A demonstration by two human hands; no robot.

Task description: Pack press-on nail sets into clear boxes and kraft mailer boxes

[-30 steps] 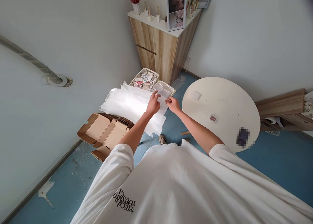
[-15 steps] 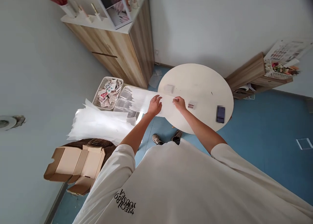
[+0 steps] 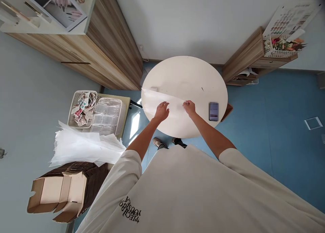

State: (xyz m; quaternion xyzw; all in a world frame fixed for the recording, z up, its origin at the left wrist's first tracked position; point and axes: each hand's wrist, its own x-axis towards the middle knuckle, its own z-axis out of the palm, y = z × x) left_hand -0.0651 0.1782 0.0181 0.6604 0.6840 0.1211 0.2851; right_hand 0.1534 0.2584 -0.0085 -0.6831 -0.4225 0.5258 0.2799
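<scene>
A thin, translucent white sheet (image 3: 156, 99) stretches over the left part of the round white table (image 3: 203, 70). My right hand (image 3: 190, 107) pinches its right end between closed fingers. My left hand (image 3: 161, 111), with the fingers apart and slightly bent, rests against the sheet's near side. A small pale packet (image 3: 154, 89) shows partly from behind the sheet's far edge. Whatever lies beneath the sheet and my right hand is hidden. A phone (image 3: 213, 111) lies on the table's right side.
At left stand a white basket of small packets (image 3: 83, 109), a bin of clear plastic boxes (image 3: 106, 114), a pile of white sheets (image 3: 86, 146) and opened cardboard boxes (image 3: 61, 192). Wooden cabinets (image 3: 116, 40) flank the table, with a flower basket (image 3: 281, 46) at right.
The sheet has come rightward off the bins and now lies over the table. My view has shifted, and the small reddish packet beside my right hand is out of sight.
</scene>
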